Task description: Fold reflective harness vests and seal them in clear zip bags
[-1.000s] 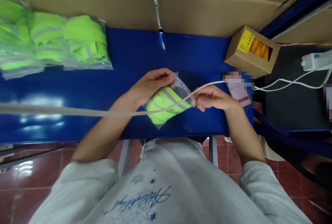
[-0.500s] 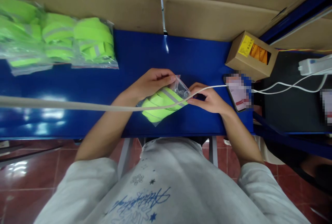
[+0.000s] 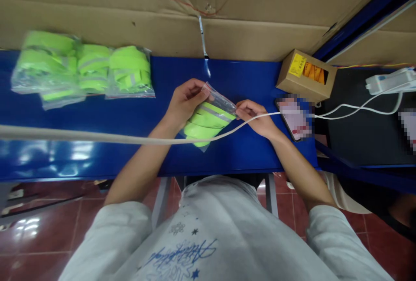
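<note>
A clear zip bag (image 3: pixel 221 99) with a folded neon-yellow reflective strap (image 3: pixel 208 124) inside is held tilted above the blue table (image 3: pixel 227 159). My left hand (image 3: pixel 191 99) pinches the bag's upper left corner between thumb and fingers. At the other end of the bag's mouth, my right hand (image 3: pixel 255 115) is closed on the right corner. The bag's mouth edge stretches between both hands. A white cable (image 3: pixel 156 140) crosses in front of the bag and passes over the right hand.
Several bagged neon straps (image 3: pixel 130 70) lie at the back left. To the right are a cardboard box (image 3: pixel 305 77) with orange contents and a phone (image 3: pixel 295 118) with a blurred screen. A white power strip (image 3: pixel 390 80) rests on a black surface further right.
The bag's mouth is now stretched out flatter between my hands. My left hand has moved slightly up along it. The whole view has shifted a little.
</note>
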Motion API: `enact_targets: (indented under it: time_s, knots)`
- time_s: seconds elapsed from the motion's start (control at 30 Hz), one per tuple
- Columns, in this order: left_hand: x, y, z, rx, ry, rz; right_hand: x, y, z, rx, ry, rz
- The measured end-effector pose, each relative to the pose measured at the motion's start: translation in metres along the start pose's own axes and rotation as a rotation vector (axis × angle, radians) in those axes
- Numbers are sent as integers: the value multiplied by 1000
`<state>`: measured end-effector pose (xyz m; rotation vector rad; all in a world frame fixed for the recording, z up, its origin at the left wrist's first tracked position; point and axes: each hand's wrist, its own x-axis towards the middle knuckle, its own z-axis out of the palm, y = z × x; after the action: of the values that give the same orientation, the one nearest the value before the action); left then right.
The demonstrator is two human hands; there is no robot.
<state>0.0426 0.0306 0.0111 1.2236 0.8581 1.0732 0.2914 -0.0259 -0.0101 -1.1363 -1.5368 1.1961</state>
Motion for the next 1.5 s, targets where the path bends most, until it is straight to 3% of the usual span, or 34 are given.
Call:
enact_targets:
  time_s: [0.07,0.13,0.3,0.47,0.63,0.8,0.93,1.07,1.17,1.3,1.5]
  knots:
    - [0,0,0,-50,17,-21,9,-4,-4,177,-93,167]
    - [2,2,0,-85,67,-35,24,-13,-9,238,-196,238]
    - [17,9,-6,-91,236,70,76,-41,-17,92,-330,32]
    - [35,11,-7,-81,270,186,110,-58,-24,-23,-424,-36]
    - [37,9,-2,-148,320,196,109,-75,-32,-107,-424,-54]
    - [25,9,-7,-183,249,173,103,-88,-43,-194,-511,-25]
    - [19,15,-10,-189,208,145,100,-93,-42,-314,-474,-22]
    - [18,19,-8,-199,178,151,97,-103,-32,-436,-410,-127]
    - [18,18,-6,-185,228,175,95,-107,-31,-371,-433,-125]
    - [14,20,-2,-101,344,226,92,-104,-40,-240,-471,21]
    - [9,20,1,-99,346,328,90,-105,-51,-294,-345,-21]
